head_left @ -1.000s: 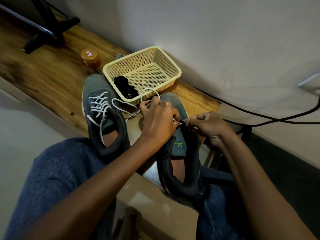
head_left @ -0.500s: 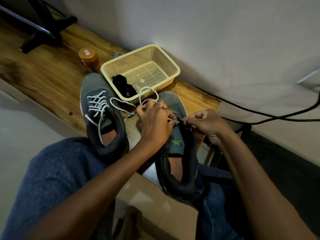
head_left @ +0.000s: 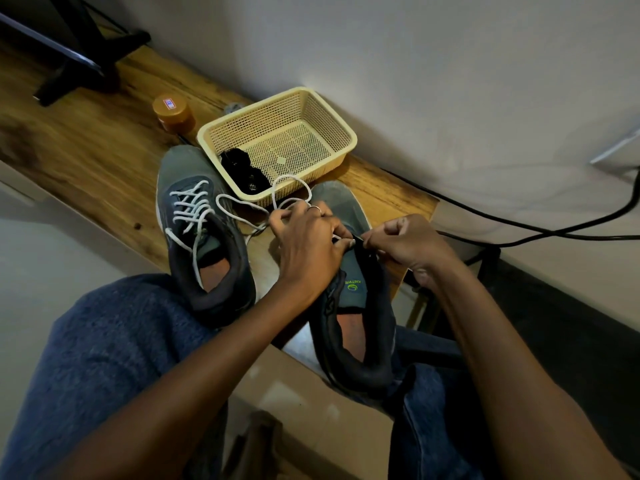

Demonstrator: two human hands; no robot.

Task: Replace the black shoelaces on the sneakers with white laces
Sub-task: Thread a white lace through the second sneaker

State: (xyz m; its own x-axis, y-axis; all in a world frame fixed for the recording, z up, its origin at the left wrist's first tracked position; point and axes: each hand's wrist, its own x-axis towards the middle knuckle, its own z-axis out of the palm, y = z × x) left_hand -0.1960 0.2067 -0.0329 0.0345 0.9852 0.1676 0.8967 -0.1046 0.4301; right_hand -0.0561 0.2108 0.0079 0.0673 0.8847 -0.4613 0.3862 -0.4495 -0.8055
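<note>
Two grey sneakers lie on the wooden bench. The left sneaker [head_left: 197,233] is laced with a white lace. The right sneaker [head_left: 353,306] lies under both hands. My left hand [head_left: 308,244] pinches a white lace [head_left: 291,188] over the right sneaker's eyelets, and the lace loops up toward the basket. My right hand [head_left: 405,244] pinches the lace end at the shoe's right eyelet row. The eyelets themselves are hidden by my fingers. Black laces [head_left: 242,171] lie bunched in the cream basket [head_left: 339,129].
An orange-lidded jar [head_left: 173,112] stands behind the left sneaker. A black stand [head_left: 86,60] sits at the bench's far left. Black cables [head_left: 519,223] run along the wall at right. My knees in blue jeans [head_left: 104,341] are below the bench edge.
Both hands have stayed over the right sneaker, working the white lace. The lace loop by the basket has shifted slightly.
</note>
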